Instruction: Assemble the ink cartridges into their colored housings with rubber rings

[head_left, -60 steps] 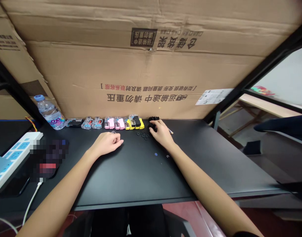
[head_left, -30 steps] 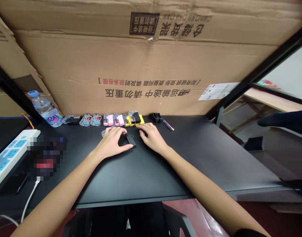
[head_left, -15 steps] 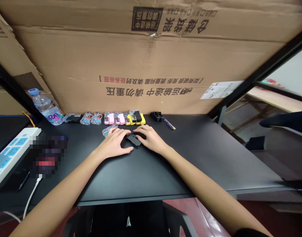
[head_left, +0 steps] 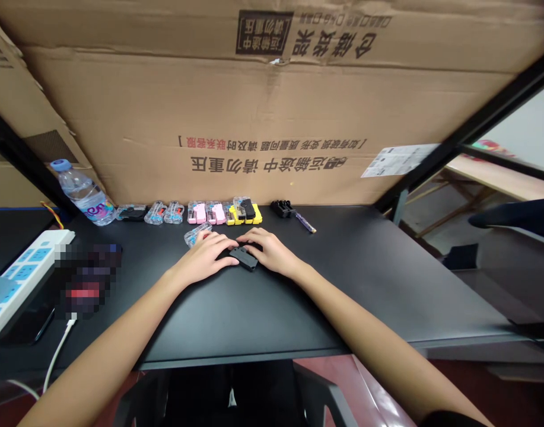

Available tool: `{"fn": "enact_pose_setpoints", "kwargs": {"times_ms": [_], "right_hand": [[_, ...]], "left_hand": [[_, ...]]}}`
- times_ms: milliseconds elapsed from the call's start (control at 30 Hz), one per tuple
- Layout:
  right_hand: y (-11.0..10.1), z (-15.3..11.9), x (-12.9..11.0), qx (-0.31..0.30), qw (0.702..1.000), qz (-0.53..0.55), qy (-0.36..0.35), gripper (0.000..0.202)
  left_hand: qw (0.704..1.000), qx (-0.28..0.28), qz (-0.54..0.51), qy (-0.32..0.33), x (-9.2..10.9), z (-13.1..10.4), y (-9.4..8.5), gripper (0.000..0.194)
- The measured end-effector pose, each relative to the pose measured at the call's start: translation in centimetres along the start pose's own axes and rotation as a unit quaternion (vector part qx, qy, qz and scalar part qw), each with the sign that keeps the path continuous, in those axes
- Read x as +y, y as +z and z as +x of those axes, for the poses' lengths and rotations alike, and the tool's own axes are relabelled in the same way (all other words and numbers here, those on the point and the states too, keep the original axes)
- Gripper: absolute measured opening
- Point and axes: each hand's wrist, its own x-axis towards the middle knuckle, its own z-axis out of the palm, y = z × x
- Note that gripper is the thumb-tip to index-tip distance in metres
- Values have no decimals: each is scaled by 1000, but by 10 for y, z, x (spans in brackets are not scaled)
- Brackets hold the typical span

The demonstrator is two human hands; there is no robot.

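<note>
— At the middle of the black tabletop (head_left: pixel 254 320), your two hands come together over a small black piece (head_left: pixel 245 259). How are your left fingers set?

— Your left hand (head_left: pixel 203 255), its back turned up, pinches the piece's left end, thumb at the near edge, forefinger at the far side.

— And on the other side of it?

— Your right hand (head_left: pixel 272 252) grasps the same piece, thumb against its right part, fingers curved over its far edge. Whether the piece rests on your table or is lifted off it cannot be told from this angle.

— Closest to your grip?

— A clear plastic case (head_left: pixel 195 235) with blue parts inside, just beyond your left hand and partly covered by its fingers.

— Lined up before you, along the cardboard (head_left: pixel 272 107)?

— From your left: a water bottle (head_left: pixel 87 196), a clear case with a black part (head_left: pixel 131 213), two clear cases with red-orange parts (head_left: pixel 155 213), two pink-and-clear pieces (head_left: pixel 199 213) and a cluster of yellow pieces (head_left: pixel 258 214), a black-and-clear piece (head_left: pixel 250 209) among them. Farther right, a purple stick (head_left: pixel 306 223) lies beside some black parts (head_left: pixel 281 209).

— At your far left, a white power strip (head_left: pixel 26 276) lies near a pixelated dark device (head_left: pixel 91 279) with a white cable (head_left: pixel 58 350) at its near end.
</note>
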Motion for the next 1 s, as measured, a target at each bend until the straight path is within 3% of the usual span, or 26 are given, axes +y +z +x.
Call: {"fn": "enact_pose_setpoints", "kwargs": {"times_ms": [167, 467, 633, 733, 1000], "right_hand": [[1, -1, 2, -9, 999, 28, 12, 32], [2, -2, 6, 17, 997, 62, 46, 29], [1, 0, -1, 47, 976, 190, 99, 22], [-1, 2, -7, 37, 960, 255, 106, 23], [-3, 3, -15, -8, 957, 263, 120, 30]], "left_hand": [[999, -17, -6, 35, 2, 1, -1, 28], [999, -15, -3, 35, 2, 0, -3, 29], [1000, -12, 4, 28, 1, 0, -4, 28], [1000, -10, 7, 27, 0, 0, -4, 28], [1000, -11, 7, 27, 0, 0, -3, 28]]}}
